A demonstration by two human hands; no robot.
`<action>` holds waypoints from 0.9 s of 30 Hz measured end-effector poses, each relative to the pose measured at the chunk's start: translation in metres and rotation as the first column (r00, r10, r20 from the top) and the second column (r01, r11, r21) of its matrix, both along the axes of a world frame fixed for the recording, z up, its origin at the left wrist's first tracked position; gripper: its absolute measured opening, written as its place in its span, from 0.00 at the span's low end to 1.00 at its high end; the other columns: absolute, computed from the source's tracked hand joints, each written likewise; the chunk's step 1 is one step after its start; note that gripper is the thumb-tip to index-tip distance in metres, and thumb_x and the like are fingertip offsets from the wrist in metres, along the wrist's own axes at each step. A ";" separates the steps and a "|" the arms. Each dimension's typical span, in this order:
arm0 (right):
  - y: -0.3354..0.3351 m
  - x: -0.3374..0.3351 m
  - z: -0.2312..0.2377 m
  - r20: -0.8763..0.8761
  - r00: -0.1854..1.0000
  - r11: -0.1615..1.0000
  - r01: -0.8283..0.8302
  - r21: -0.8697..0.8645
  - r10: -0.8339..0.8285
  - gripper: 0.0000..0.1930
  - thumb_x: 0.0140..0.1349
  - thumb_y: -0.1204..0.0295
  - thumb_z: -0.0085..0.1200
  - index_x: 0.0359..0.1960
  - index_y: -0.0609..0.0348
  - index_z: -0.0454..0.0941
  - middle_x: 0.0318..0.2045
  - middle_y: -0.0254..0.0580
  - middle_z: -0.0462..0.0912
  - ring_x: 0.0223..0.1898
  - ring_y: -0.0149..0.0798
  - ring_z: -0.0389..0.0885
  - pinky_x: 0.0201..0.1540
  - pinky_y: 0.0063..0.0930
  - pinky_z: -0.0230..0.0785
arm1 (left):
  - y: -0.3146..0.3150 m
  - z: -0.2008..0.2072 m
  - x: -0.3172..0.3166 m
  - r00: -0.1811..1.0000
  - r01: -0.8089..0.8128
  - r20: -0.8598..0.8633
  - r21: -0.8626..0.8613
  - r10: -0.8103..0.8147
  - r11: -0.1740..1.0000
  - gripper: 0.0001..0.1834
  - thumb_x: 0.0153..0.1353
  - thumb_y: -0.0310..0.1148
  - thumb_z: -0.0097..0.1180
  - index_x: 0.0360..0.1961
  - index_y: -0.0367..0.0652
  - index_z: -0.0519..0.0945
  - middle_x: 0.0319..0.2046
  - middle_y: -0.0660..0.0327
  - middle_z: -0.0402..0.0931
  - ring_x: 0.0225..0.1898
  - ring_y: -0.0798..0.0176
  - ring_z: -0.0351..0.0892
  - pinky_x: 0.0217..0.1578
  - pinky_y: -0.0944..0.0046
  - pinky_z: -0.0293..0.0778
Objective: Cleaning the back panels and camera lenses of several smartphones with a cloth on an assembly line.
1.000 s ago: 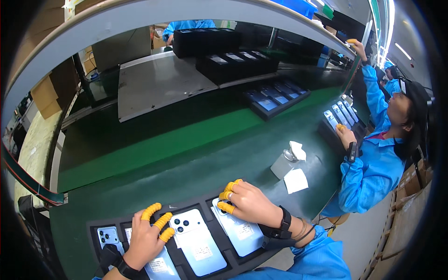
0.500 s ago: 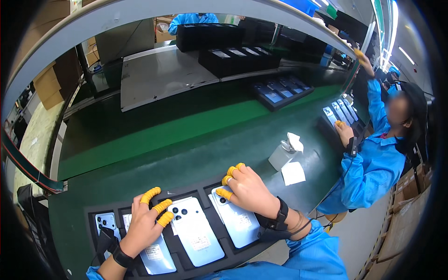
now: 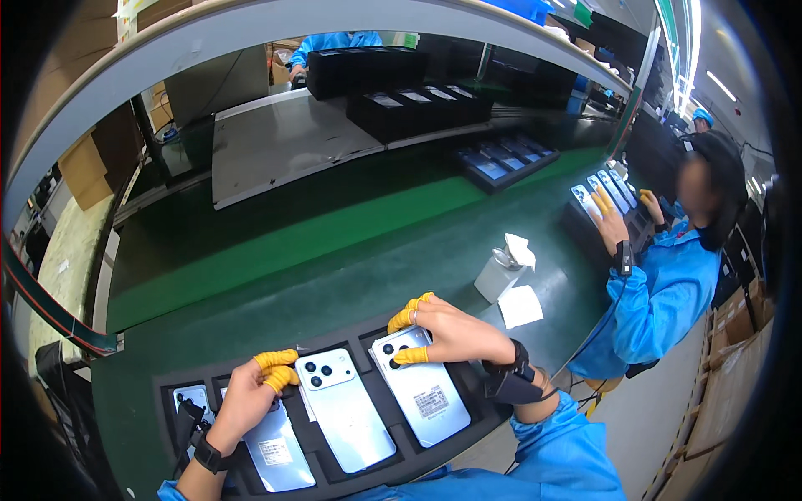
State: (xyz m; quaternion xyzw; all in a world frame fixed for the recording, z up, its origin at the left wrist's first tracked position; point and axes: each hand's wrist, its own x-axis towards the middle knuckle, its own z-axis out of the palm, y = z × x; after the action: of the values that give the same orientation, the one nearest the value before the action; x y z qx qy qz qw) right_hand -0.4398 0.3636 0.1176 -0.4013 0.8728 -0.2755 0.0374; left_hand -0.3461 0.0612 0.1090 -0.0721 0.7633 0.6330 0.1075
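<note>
Several pale blue smartphones lie camera side up in a black foam tray (image 3: 338, 483). My left hand (image 3: 241, 403), with yellow finger cots, is closed at the upper left corner of a smartphone (image 3: 347, 417) without a label. Whatever those fingers pinch is hidden. Partly under that hand lies a labelled smartphone (image 3: 280, 463); another smartphone (image 3: 190, 394) at the far left is mostly covered by my wrist strap. My right hand (image 3: 459, 334) grips the top end of the rightmost smartphone (image 3: 430, 380), thumb beside its cameras, other fingers over the top edge. Its back bears a white label.
Beyond the tray stand a white dispenser bottle (image 3: 499, 275) with tissue on it and a white paper sheet (image 3: 521, 307). A lower phone tray (image 3: 505, 163) and stacked black trays (image 3: 418, 113) sit farther back. At right, a co-worker (image 3: 668, 275) handles another tray of phones.
The label on the smartphone by my left hand no longer shows. My left fingers have drawn closer together, slightly lower. My right hand shifted slightly; the co-worker's raised hand came down to their tray.
</note>
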 end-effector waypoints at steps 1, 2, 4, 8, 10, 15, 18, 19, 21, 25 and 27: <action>0.001 -0.001 0.003 0.109 0.994 1.000 -0.027 0.003 0.026 0.22 0.52 0.59 0.64 0.44 0.62 0.78 0.41 0.45 0.77 0.47 0.47 0.69 0.54 0.33 0.62 | 0.002 0.002 0.001 1.000 0.007 0.001 -0.003 -0.007 1.000 0.14 0.60 0.26 0.55 0.48 0.41 0.76 0.32 0.66 0.78 0.24 0.80 0.67 0.21 0.79 0.61; 0.003 -0.005 0.000 0.135 0.990 0.999 -0.044 0.021 0.041 0.23 0.52 0.62 0.64 0.46 0.62 0.76 0.42 0.45 0.77 0.48 0.45 0.69 0.54 0.31 0.62 | 0.004 0.003 0.003 1.000 0.012 -0.007 0.019 -0.012 1.000 0.15 0.60 0.27 0.56 0.49 0.41 0.76 0.32 0.66 0.78 0.24 0.80 0.67 0.21 0.79 0.61; 0.001 -0.007 0.001 0.205 0.979 1.000 -0.015 -0.018 0.018 0.22 0.51 0.64 0.65 0.46 0.62 0.76 0.42 0.45 0.77 0.48 0.44 0.70 0.54 0.31 0.63 | 0.003 0.000 0.006 1.000 0.008 -0.008 0.117 -0.007 0.993 0.18 0.61 0.31 0.58 0.52 0.43 0.75 0.34 0.67 0.77 0.26 0.81 0.67 0.23 0.80 0.62; 0.000 -0.007 0.001 0.327 0.943 0.995 0.080 -0.062 -0.055 0.21 0.50 0.67 0.66 0.45 0.62 0.77 0.42 0.44 0.77 0.48 0.43 0.71 0.53 0.31 0.64 | 0.004 0.001 0.007 1.000 0.019 -0.008 -0.133 -0.021 0.991 0.18 0.58 0.29 0.58 0.50 0.34 0.75 0.36 0.62 0.77 0.34 0.71 0.76 0.36 0.72 0.72; -0.003 -0.005 0.006 0.346 0.934 0.987 0.128 -0.102 -0.086 0.20 0.50 0.67 0.66 0.44 0.61 0.78 0.41 0.44 0.78 0.49 0.41 0.72 0.53 0.31 0.65 | 0.004 0.001 0.009 0.961 0.069 -0.171 -0.612 -0.217 0.788 0.18 0.58 0.33 0.58 0.49 0.37 0.78 0.37 0.58 0.77 0.33 0.64 0.74 0.34 0.66 0.71; -0.011 -0.011 -0.010 0.207 0.971 0.962 0.165 -0.217 -0.120 0.17 0.50 0.67 0.66 0.41 0.60 0.80 0.42 0.43 0.79 0.48 0.41 0.72 0.52 0.29 0.65 | 0.025 0.008 0.009 0.875 -0.138 -0.384 -0.782 -0.295 0.608 0.17 0.55 0.36 0.60 0.42 0.35 0.81 0.32 0.52 0.75 0.36 0.53 0.73 0.38 0.57 0.71; -0.013 -0.015 -0.024 0.041 0.989 0.941 0.145 -0.305 -0.140 0.17 0.52 0.67 0.64 0.43 0.59 0.79 0.45 0.43 0.79 0.48 0.42 0.72 0.52 0.31 0.64 | 0.033 0.012 0.008 0.824 -0.204 -0.418 -0.849 -0.383 0.487 0.17 0.53 0.36 0.61 0.40 0.36 0.82 0.31 0.51 0.74 0.36 0.52 0.72 0.38 0.57 0.70; -0.014 -0.015 -0.028 0.004 0.990 0.960 0.135 -0.245 -0.138 0.19 0.54 0.67 0.63 0.46 0.59 0.77 0.47 0.43 0.78 0.49 0.43 0.71 0.53 0.31 0.64 | 0.036 0.013 0.008 0.818 -0.197 -0.400 -0.870 -0.413 0.453 0.17 0.52 0.36 0.61 0.40 0.36 0.82 0.30 0.51 0.74 0.36 0.52 0.71 0.39 0.56 0.70; -0.018 -0.014 -0.024 0.042 0.989 0.954 0.148 -0.262 -0.142 0.19 0.56 0.66 0.60 0.49 0.59 0.76 0.48 0.45 0.77 0.51 0.44 0.71 0.54 0.32 0.63 | 0.033 0.009 0.007 0.829 -0.186 -0.378 -0.882 -0.413 0.433 0.16 0.52 0.36 0.62 0.38 0.36 0.83 0.30 0.51 0.74 0.37 0.51 0.70 0.39 0.57 0.70; -0.017 -0.015 -0.028 0.044 0.985 0.960 0.175 -0.217 -0.170 0.20 0.58 0.66 0.58 0.51 0.59 0.75 0.49 0.47 0.77 0.52 0.45 0.71 0.55 0.33 0.63 | 0.032 0.005 0.003 0.834 -0.145 -0.401 -0.822 -0.380 0.550 0.16 0.52 0.37 0.62 0.39 0.36 0.83 0.30 0.50 0.73 0.37 0.51 0.70 0.39 0.57 0.69; -0.016 -0.015 -0.027 0.078 0.983 0.969 0.178 -0.171 -0.167 0.20 0.60 0.64 0.56 0.52 0.59 0.75 0.48 0.48 0.77 0.52 0.46 0.71 0.55 0.34 0.63 | 0.033 0.004 0.005 0.835 -0.147 -0.388 -0.840 -0.390 0.522 0.16 0.52 0.36 0.62 0.39 0.36 0.83 0.30 0.50 0.73 0.38 0.51 0.69 0.40 0.57 0.69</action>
State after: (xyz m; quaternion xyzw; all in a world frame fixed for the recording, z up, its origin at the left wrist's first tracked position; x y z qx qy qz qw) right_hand -0.4546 0.3475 0.0905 -0.3167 0.8747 -0.3668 0.0049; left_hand -0.3409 0.0938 0.1135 0.1201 0.9723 0.1667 -0.1113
